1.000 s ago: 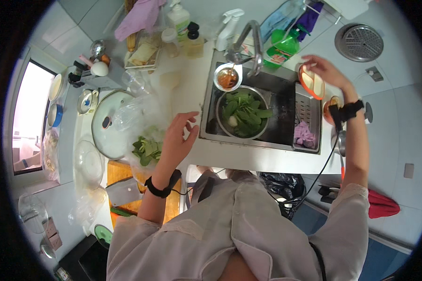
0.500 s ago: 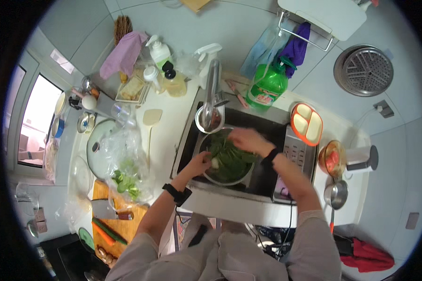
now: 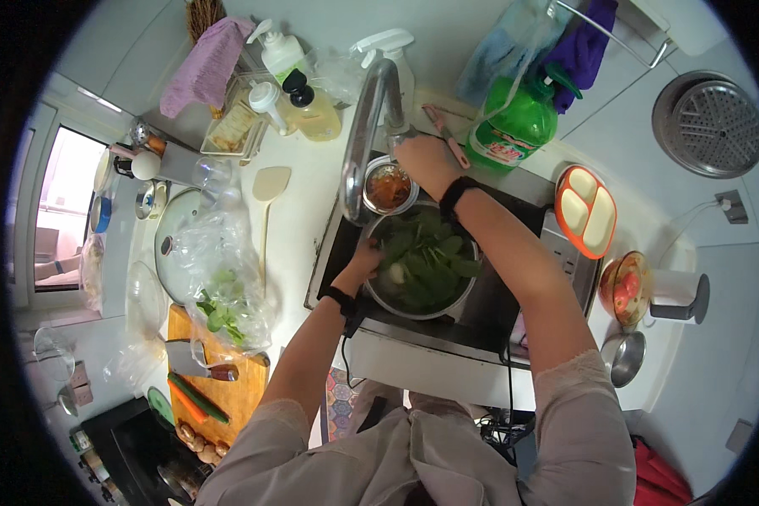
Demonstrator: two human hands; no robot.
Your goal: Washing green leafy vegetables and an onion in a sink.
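Observation:
A round metal bowl (image 3: 472, 291) sits in the dark sink (image 3: 502, 316), with leafy greens (image 3: 430, 253) inside. A small pale piece shows among the leaves. My left hand (image 3: 365, 259) is at the bowl's left rim, its fingers curled against it. My right hand (image 3: 427, 163) reaches over the bowl to the base of the silver faucet (image 3: 373, 110) and closes on its handle; the fingertips are partly hidden. Between faucet and bowl stands a small metal container (image 3: 388, 187) holding orange scraps.
Left of the sink lie a spatula (image 3: 266, 190), a clear bag of greens (image 3: 228, 295), and a cutting board (image 3: 246, 396) with a cleaver (image 3: 187, 358), carrot and cucumber. Behind stand bottles and a green jug (image 3: 514, 126). A divided orange tray (image 3: 585, 211) sits at right.
My right hand has left the greens and moved up to the faucet handle. My left hand has stayed by the bowl's left side. The whole view has shifted slightly.

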